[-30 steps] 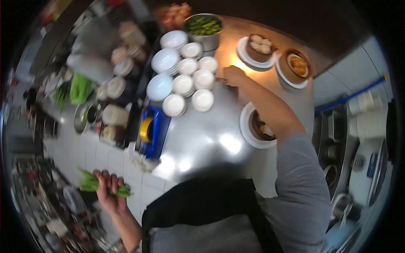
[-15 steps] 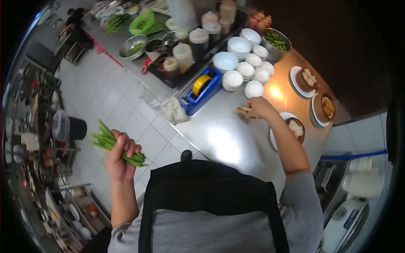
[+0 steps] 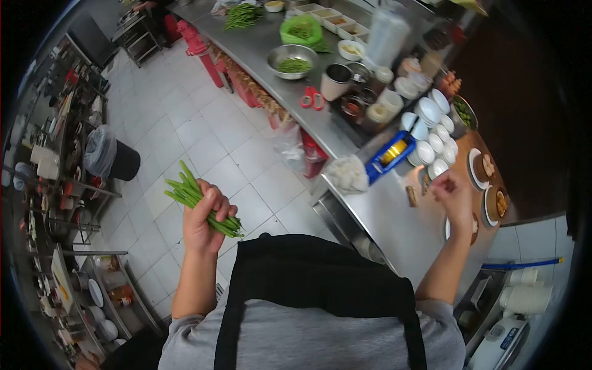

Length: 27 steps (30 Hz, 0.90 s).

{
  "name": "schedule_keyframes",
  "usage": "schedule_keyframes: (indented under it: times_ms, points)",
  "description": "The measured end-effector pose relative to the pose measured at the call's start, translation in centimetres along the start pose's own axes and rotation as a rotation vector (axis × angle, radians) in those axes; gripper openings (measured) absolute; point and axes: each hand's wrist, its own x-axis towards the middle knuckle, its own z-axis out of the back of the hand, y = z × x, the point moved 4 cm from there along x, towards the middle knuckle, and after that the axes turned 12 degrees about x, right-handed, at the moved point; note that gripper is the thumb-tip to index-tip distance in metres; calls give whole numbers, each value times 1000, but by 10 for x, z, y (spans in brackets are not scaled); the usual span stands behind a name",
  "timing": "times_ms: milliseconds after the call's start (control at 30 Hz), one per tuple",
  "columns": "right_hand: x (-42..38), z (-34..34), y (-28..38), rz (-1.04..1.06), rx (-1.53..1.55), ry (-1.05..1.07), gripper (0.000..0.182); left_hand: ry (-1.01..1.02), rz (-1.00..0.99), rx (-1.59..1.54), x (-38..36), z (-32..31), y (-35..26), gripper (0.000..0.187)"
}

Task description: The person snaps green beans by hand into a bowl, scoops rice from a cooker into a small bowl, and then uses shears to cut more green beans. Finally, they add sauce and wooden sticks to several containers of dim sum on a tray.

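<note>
My left hand (image 3: 211,211) is closed round a bunch of long green beans (image 3: 186,190), held up over the floor with the cut ends poking out below the fingers. Above the steel table, my right hand (image 3: 453,188) has its fingers loosely curled and apart, somewhat blurred, with nothing visible in them. A small brown piece (image 3: 412,196), too small to name, lies on the table just left of that hand. Beyond it stands a blue tape dispenser (image 3: 391,155) with a yellow roll, beside a crumpled white cloth (image 3: 346,174).
Stacked white bowls (image 3: 425,151) and plates with brown dishes (image 3: 493,203) stand along the table. Farther up are red-handled scissors (image 3: 312,98), a metal bowl of cut beans (image 3: 293,61) and several bottles. A lined bin (image 3: 123,161) stands on the tiled floor at left.
My right hand has let go of the brown piece, which now lies on the table, and has drawn away. The view has swung left; my left hand still grips the beans.
</note>
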Motion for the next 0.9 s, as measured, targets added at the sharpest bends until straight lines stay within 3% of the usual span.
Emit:
schedule_keyframes:
  times_ms: [100, 167, 367, 633, 900]
  points:
    - [-8, -103, 22, -27, 60, 131, 12, -60, -69, -3, 8, 70, -35, 14]
    - [-4, -173, 24, 81, -84, 292, 12, -71, -119, -7, 13, 108, -57, 10]
    - [-8, -366, 8, 177, -283, 923, 15, -197, -186, -150, 8, 209, -98, 10]
    - [86, -496, 26, 173, -417, 1102, 25, -376, -166, -205, 54, 284, -106, 18]
    - [228, -628, 34, 232, -459, 1165, 31, -491, -190, -132, 216, 313, -167, 11]
